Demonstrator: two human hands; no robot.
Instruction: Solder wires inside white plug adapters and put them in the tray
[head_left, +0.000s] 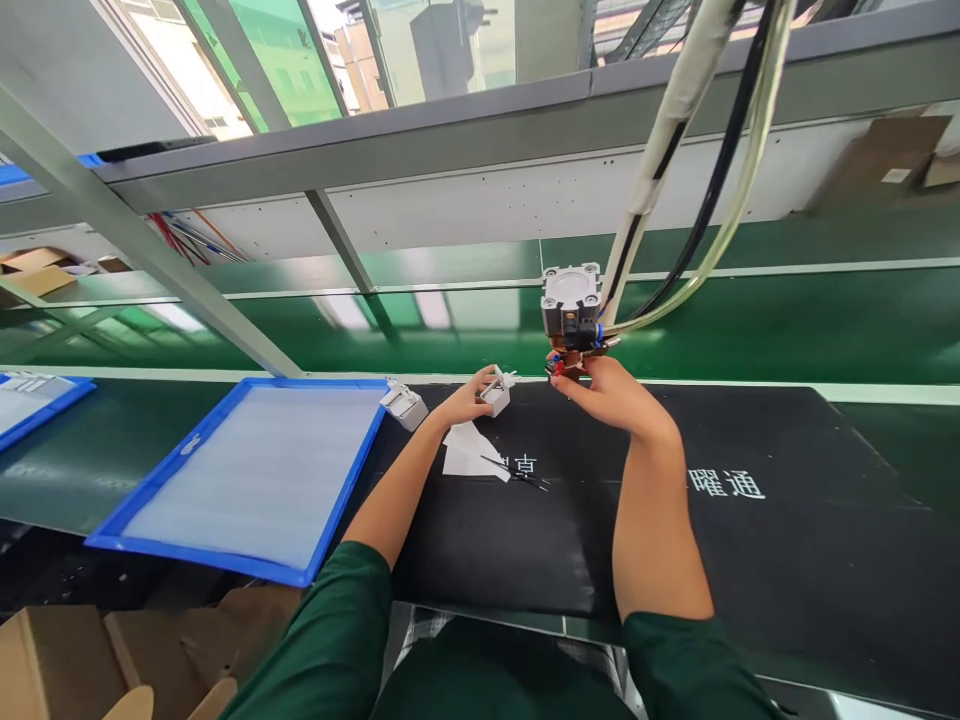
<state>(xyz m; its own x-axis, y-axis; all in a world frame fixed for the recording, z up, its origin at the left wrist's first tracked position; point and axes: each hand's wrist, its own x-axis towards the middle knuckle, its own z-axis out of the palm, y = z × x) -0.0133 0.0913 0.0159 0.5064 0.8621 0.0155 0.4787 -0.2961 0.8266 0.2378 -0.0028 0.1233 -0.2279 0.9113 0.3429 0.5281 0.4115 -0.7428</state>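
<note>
My left hand (466, 400) grips a small white plastic part (497, 391) just above the black mat (750, 560). My right hand (606, 392) has its fingers closed at the underside of a hanging metal tool (571, 300), by its red and copper-coloured end; whether they hold a piece there is too small to tell. Another white part (405, 405) lies left of my left hand, at the corner of a blue-framed tray. White paper (469, 452) and thin black tweezers (525, 476) rest on the mat between my forearms.
The blue-framed tray (306, 560) lies at the left, with a second one (46, 418) beyond it. Cables and a hose (664, 165) hang above my right hand. A green conveyor surface (465, 345) runs behind the mat. Cardboard boxes (67, 660) stand at the lower left.
</note>
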